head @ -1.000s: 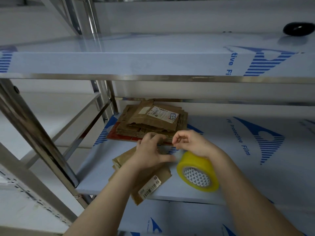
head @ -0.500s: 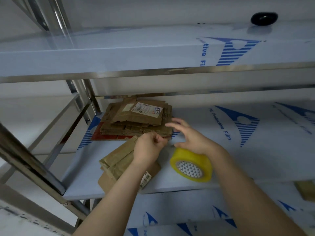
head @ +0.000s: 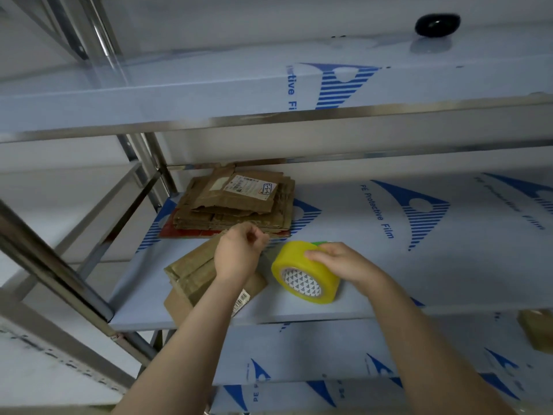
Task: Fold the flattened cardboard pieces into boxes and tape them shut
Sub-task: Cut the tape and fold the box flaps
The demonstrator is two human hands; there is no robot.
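Observation:
A yellow tape roll stands on its edge on the middle shelf. My right hand lies on its top right with the fingers curled over the rim. Left of it, my left hand hovers with fingertips pinched together; whether tape runs between them is too fine to tell. Under my left wrist lies a small brown cardboard box with a barcode label. Behind it sits a stack of flattened cardboard pieces, the top one bearing a shipping label.
A metal shelf above overhangs the work area, with a black object on it. Steel posts stand at the left. A brown box shows on the lower shelf at the right edge.
My right hand has come down from above the roll and closed over its top. My left hand stays pinched above the small box. The camera has shifted, so the scene sits lower right.

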